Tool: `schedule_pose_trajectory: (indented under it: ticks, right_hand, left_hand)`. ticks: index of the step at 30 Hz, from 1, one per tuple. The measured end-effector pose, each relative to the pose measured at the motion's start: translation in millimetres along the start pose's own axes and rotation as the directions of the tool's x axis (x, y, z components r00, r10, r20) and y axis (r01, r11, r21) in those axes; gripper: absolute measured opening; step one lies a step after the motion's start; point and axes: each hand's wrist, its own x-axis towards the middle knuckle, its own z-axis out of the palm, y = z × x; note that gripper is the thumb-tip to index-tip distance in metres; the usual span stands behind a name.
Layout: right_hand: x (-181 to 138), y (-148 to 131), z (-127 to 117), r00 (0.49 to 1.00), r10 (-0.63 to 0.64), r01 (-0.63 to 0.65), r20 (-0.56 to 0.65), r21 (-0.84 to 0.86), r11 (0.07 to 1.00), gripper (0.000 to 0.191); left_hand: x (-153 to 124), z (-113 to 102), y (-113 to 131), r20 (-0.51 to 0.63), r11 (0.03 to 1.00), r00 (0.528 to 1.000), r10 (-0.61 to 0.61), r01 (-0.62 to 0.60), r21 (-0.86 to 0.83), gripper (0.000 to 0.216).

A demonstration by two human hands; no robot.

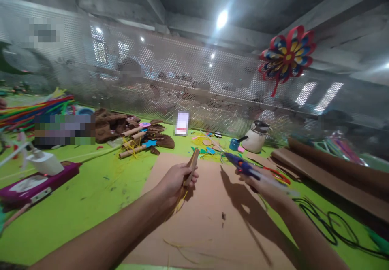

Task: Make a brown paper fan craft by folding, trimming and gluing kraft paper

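Note:
My left hand [174, 181] is closed around a brown paper tube [193, 164], held tilted over the middle of a brown paper sheet [200, 229]. Yellow raffia strands [180, 203] hang below the fingers. In my right hand [264, 187] is a blue hot glue gun [243, 166], its nozzle pointing left toward the tube but apart from it. The glue gun and hand are a little blurred. Finished-looking brown tubes [130, 150] with yellow strands and a blue star [150, 143] lie on the green table [100, 205] at back left.
A purple power strip [39, 183] with a white plug [45, 162] sits at left. Red-handled scissors [278, 176] lie beyond my right hand. A black cord [331, 225] and brown paper rolls [328, 177] are at right. A white pot [255, 137] stands near the mesh screen [182, 71].

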Motion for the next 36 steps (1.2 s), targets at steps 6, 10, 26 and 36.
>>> schedule_pose_trajectory:
  ticks: [6,10,26,36]
  right_hand:
    - [-16,-17,11,0.997,-0.04,-0.012,0.073,0.597,0.802,0.032]
    - [-26,-27,25,0.975,-0.051,-0.025,0.218,0.334,0.942,0.04]
    - [-25,-31,30,0.972,-0.12,0.131,0.202,-0.041,0.99,0.051]
    - [-19,-22,28,0.992,-0.048,0.044,0.12,0.033,0.998,0.05]
  left_hand:
    - [-3,5,-6,0.065,1.0,0.998,-0.017,0.017,0.002,0.013]
    - [-4,5,-9,0.107,1.0,0.994,-0.008,0.005,0.03,0.012]
    - [-12,12,-9,0.144,0.992,0.989,-0.041,0.023,0.126,0.011]
    - [-12,11,-8,0.16,0.989,0.983,-0.091,0.071,0.128,0.017]
